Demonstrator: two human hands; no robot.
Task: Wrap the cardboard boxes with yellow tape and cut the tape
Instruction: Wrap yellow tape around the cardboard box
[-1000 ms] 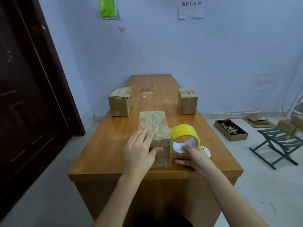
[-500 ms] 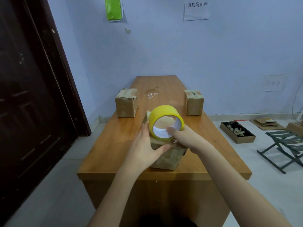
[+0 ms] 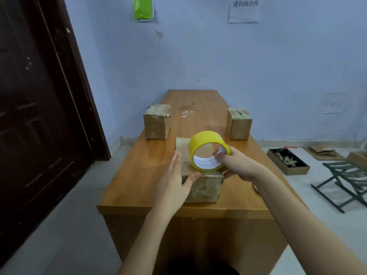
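Moved since a second ago: yellow tape roll (image 3: 208, 150), from the table (image 3: 139, 171) up over the near cardboard box (image 3: 204, 185). Right hand (image 3: 238, 165) grips the roll (thumb inside the core). Left hand (image 3: 174, 179), fingers straight, presses the box's left side.

A single head-worn view is given, set above the near short end of the wooden table (image 3: 200, 120) and aimed forward and down along its length. Both forearms are seen entering from the bottom edge, so the near end is viewed closely. The blue wall (image 3: 218, 56) is faced at the far end. Floor is taken in on both sides, wide-angle.
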